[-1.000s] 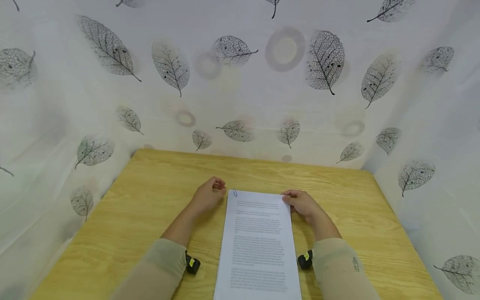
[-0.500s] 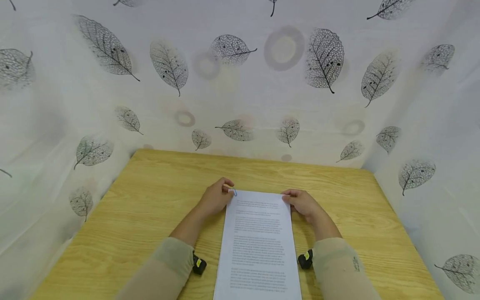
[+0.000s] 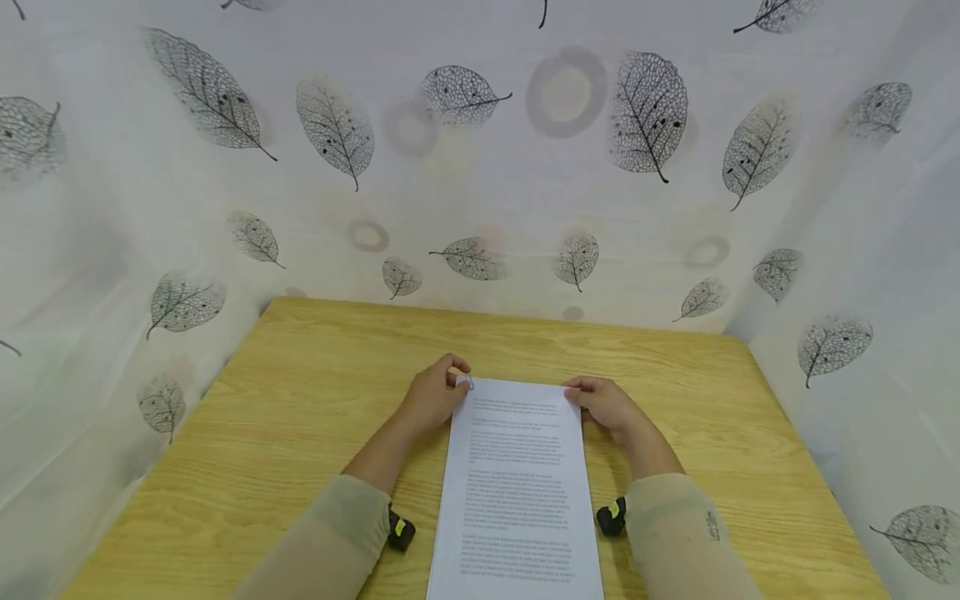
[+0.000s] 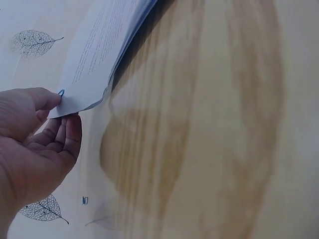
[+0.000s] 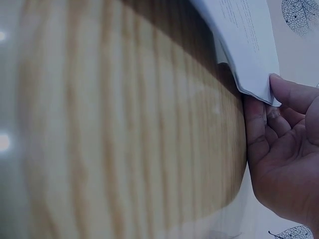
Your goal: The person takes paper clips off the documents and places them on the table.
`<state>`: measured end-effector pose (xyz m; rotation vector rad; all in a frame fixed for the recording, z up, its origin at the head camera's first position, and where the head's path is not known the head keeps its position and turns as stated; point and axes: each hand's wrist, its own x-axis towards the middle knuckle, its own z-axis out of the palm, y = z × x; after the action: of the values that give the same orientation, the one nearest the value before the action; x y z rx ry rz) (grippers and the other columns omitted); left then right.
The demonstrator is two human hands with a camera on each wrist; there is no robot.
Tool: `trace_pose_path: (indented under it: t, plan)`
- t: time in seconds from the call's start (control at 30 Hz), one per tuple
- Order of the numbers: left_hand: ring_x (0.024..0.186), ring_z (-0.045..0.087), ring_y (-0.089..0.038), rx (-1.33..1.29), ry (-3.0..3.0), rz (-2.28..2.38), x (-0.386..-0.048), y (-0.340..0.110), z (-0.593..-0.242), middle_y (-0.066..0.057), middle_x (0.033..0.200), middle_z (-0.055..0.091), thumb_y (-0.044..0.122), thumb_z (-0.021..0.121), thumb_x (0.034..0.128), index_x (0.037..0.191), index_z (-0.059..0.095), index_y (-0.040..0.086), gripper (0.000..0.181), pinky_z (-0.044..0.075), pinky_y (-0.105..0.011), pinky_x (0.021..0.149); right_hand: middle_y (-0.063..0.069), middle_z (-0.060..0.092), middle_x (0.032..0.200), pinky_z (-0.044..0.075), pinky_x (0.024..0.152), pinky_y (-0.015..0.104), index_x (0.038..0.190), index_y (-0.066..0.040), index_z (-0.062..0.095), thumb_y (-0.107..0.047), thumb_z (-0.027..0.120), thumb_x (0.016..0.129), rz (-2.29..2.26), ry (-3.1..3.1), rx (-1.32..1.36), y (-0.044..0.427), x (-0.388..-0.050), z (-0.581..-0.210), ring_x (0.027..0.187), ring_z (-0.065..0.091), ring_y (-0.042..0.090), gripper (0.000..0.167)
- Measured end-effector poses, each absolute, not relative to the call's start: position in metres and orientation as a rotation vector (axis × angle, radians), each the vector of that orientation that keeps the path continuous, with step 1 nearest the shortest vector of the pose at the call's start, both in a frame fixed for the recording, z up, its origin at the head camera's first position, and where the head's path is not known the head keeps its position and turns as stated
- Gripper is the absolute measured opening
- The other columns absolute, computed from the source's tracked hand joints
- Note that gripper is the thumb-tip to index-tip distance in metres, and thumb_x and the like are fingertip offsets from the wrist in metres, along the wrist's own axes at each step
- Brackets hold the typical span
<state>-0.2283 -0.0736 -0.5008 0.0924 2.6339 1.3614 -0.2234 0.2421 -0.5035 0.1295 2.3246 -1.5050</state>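
A stack of printed paper sheets [image 3: 517, 483] lies lengthwise before me, with a blue paper clip [image 4: 61, 93] at its far left corner. My left hand [image 3: 433, 396] pinches that corner; in the left wrist view the thumb lies on top beside the clip and the fingers are underneath. At the far right corner my right hand [image 3: 611, 410] holds the stack the same way, thumb above and fingers below, as the right wrist view [image 5: 286, 149] confirms for this hand. Both wrist views show the sheets' corners raised off the table. The stack's near end is cut off by the frame.
The wood-grain table [image 3: 300, 383] extends to both sides of the paper and behind it. A white curtain [image 3: 480, 192] printed with leaves stands along the back and both sides. Small black devices [image 3: 401, 531] sit at both wrists.
My left hand has moved right, from beside the stack to its clipped corner, and now pinches it. The right hand keeps its hold on the other corner.
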Motion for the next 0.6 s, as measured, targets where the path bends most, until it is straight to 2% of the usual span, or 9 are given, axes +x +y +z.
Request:
trace_pose_path:
  t: [0.43,0.6]
  plan:
    - [0.09,0.063,-0.021,0.066,2.653,1.403,-0.226,-0.0728,-0.503,-0.007,0.105,0.069,0.021,0.071,0.1044,0.125,0.068,0.016,0.022,0.052,-0.029,0.075,0.014,0.077,0.119,0.057,0.081,0.025,0.135,0.005,0.067,-0.012,0.056,0.112,-1.51,2.318,0.138,0.2433,-0.2265,-0.5056,0.093,0.069,0.011,0.03]
    - [0.092,0.065,-0.021,0.052,2.636,1.401,-0.2251,-0.0729,-0.5017,-0.007,0.107,0.071,0.022,0.078,0.1004,0.127,0.069,0.015,0.029,0.053,-0.029,0.076,0.013,0.077,0.117,0.057,0.08,0.024,0.136,0.005,0.067,-0.012,0.056,0.112,-1.519,2.308,0.134,0.2431,-0.2251,-0.504,0.093,0.069,0.011,0.031]
